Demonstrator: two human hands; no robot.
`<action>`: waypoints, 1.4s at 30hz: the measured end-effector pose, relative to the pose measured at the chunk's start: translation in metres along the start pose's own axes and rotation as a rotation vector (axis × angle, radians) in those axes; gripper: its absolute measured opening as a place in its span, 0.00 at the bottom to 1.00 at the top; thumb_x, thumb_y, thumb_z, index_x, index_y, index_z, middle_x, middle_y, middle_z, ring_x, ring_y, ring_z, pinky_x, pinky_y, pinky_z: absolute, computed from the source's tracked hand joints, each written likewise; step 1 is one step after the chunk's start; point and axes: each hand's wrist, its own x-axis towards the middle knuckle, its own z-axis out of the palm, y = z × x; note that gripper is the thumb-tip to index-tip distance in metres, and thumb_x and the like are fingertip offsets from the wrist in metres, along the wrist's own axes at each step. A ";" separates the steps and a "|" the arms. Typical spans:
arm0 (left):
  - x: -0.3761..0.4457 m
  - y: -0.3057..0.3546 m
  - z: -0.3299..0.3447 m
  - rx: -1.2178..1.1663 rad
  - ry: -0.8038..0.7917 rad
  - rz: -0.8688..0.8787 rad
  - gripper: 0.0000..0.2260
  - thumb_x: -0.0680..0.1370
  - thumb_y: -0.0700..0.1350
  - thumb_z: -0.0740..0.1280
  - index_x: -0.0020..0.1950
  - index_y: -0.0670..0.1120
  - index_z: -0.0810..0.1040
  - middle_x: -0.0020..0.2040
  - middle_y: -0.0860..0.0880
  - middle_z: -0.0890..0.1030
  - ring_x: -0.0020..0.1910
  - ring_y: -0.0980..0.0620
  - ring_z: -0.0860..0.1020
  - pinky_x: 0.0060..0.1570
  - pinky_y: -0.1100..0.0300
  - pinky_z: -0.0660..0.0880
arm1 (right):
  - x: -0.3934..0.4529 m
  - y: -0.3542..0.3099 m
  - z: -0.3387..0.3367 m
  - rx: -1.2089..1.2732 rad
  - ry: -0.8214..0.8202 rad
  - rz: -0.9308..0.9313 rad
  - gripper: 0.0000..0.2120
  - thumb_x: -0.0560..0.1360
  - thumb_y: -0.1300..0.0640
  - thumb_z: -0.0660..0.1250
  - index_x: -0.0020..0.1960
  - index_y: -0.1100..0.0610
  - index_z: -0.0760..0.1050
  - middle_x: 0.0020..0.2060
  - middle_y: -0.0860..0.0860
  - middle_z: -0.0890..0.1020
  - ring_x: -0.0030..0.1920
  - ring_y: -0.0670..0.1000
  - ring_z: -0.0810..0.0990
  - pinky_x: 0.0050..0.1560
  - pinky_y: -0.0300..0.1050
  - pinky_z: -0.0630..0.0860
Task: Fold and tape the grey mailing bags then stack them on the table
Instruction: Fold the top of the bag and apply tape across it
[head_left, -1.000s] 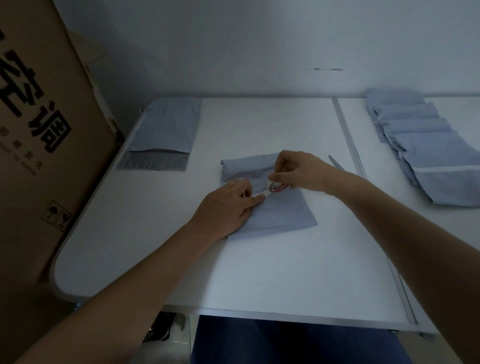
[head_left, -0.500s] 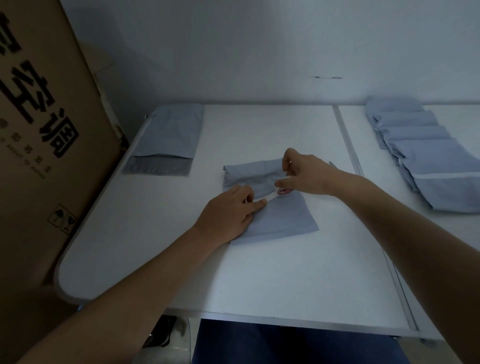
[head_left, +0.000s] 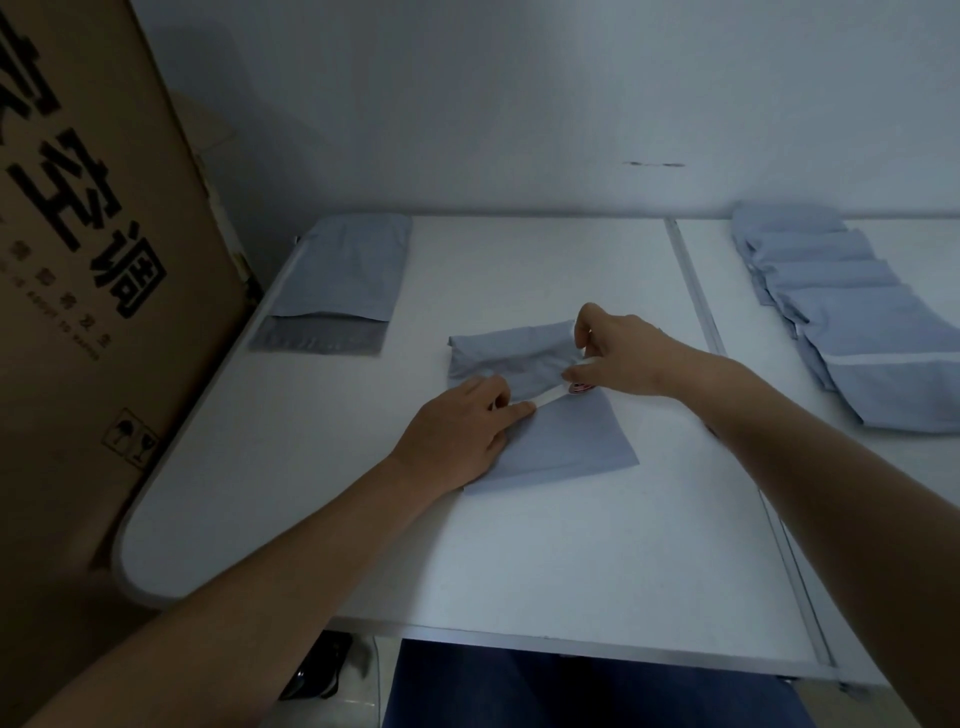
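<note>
A grey mailing bag (head_left: 566, 441) lies in the middle of the white table (head_left: 519, 561), its top part folded over toward me. My left hand (head_left: 457, 436) rests flat on the bag's left side, fingertips pressing the end of a pale tape strip (head_left: 545, 401) at the fold's edge. My right hand (head_left: 623, 353) pinches a small red-and-white tape roll (head_left: 580, 387) at the strip's other end, on the fold's right side. The roll is mostly hidden under the fingers.
Several folded grey bags (head_left: 852, 332) overlap in a row at the right, beyond the table seam (head_left: 693, 296). A flat unfolded bag (head_left: 343, 275) lies at the back left. A tall cardboard box (head_left: 78, 260) stands against the table's left edge.
My right hand has edged right with the tape roll, away from my left fingertips, so the strip along the fold is longer. My left hand has stayed pressed on the bag.
</note>
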 end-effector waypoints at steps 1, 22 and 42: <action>0.000 0.000 0.000 0.004 -0.004 -0.001 0.18 0.76 0.48 0.57 0.62 0.51 0.80 0.46 0.49 0.75 0.41 0.51 0.74 0.31 0.62 0.69 | 0.000 0.001 0.000 -0.006 0.000 0.001 0.17 0.72 0.51 0.72 0.50 0.56 0.66 0.37 0.49 0.76 0.36 0.47 0.72 0.33 0.41 0.65; 0.000 -0.001 0.003 0.005 -0.034 0.004 0.18 0.76 0.47 0.57 0.62 0.49 0.78 0.47 0.47 0.75 0.41 0.50 0.73 0.32 0.60 0.71 | 0.001 -0.022 -0.012 0.012 -0.168 -0.075 0.10 0.75 0.57 0.69 0.53 0.50 0.70 0.48 0.49 0.77 0.45 0.50 0.74 0.41 0.40 0.71; 0.000 -0.001 0.002 0.009 -0.028 0.011 0.17 0.77 0.47 0.57 0.63 0.49 0.78 0.47 0.47 0.74 0.41 0.50 0.73 0.34 0.63 0.64 | 0.010 -0.020 0.007 0.342 -0.216 0.008 0.09 0.79 0.61 0.60 0.55 0.48 0.69 0.51 0.57 0.77 0.52 0.56 0.78 0.46 0.47 0.83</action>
